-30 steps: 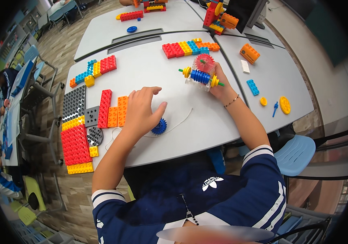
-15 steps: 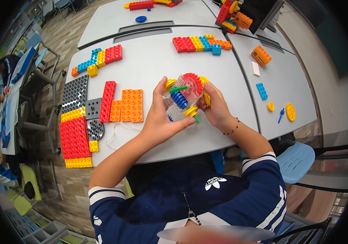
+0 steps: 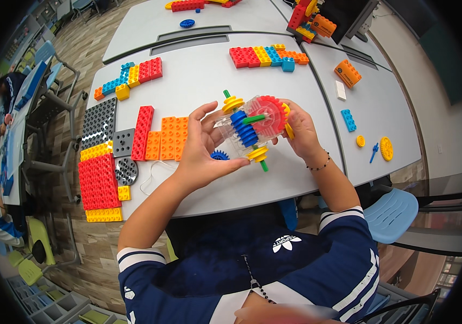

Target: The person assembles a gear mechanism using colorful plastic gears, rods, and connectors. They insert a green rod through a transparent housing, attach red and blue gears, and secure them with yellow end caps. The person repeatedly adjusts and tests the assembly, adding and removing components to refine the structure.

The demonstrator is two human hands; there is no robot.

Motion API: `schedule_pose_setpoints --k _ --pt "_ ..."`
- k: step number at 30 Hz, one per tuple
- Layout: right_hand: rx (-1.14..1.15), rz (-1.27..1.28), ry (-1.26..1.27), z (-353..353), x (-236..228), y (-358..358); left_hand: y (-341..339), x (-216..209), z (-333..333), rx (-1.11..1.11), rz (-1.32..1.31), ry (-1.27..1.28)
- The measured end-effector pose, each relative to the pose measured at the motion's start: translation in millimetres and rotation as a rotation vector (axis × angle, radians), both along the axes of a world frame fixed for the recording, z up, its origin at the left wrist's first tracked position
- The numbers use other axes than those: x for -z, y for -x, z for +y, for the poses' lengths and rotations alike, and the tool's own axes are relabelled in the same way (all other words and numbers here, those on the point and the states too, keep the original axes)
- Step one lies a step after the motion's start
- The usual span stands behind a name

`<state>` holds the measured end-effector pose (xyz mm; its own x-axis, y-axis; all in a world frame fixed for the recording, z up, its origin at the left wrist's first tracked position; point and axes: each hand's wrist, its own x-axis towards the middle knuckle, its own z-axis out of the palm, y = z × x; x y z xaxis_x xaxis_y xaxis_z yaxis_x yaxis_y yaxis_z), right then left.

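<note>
Both hands hold a clear plastic gearbox model (image 3: 233,141) above the table. Inside it sit a blue worm gear (image 3: 244,129) and a large red gear (image 3: 268,116). Green axles stick out, with a yellow wheel (image 3: 233,103) at the upper end and another yellow wheel (image 3: 258,155) at the lower end. My left hand (image 3: 201,148) cups the left side, thumb stretched along the lower yellow wheel. My right hand (image 3: 302,129) pinches the right side by a yellow part (image 3: 288,121). A blue gear (image 3: 219,155) shows beside my left thumb; what it rests on is unclear.
Left on the table are a red plate (image 3: 98,182), a dark studded plate (image 3: 99,125), orange bricks (image 3: 174,137) and a long red brick (image 3: 143,133). Brick rows (image 3: 143,72) (image 3: 263,57) lie farther back. At right are an orange block (image 3: 348,73) and a yellow gear (image 3: 386,148).
The gearbox has turned and shifted slightly right, so the worm gear and upper yellow wheel show more fully. My right hand moved right with it; my left fingers opened wider.
</note>
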<state>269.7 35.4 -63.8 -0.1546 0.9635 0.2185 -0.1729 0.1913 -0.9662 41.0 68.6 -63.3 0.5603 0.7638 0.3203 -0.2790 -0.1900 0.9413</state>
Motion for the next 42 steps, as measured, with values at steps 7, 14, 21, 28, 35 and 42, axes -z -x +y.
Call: schedule_pose_setpoints --k 7,14,21,28,35,42 --pt "0.028 0.02 0.021 -2 2 1 -1 4 0 -0.006 -0.068 -0.088" --pt "0.005 0.007 0.004 -3 2 1 0 5 2 -0.018 -0.047 -0.092" --pt "0.15 -0.292 -0.214 -1 -10 -14 2 2 3 -0.057 -0.006 -0.229" --pt "0.067 -0.463 -0.416 -2 -19 -27 1 4 6 -0.059 0.06 -0.333" --pt "0.011 -0.599 -0.361 -11 -36 -36 1 6 8 -0.05 0.124 -0.395" --pt "0.061 -0.542 -0.416 -13 -32 -30 1 6 8 -0.035 0.115 -0.387"
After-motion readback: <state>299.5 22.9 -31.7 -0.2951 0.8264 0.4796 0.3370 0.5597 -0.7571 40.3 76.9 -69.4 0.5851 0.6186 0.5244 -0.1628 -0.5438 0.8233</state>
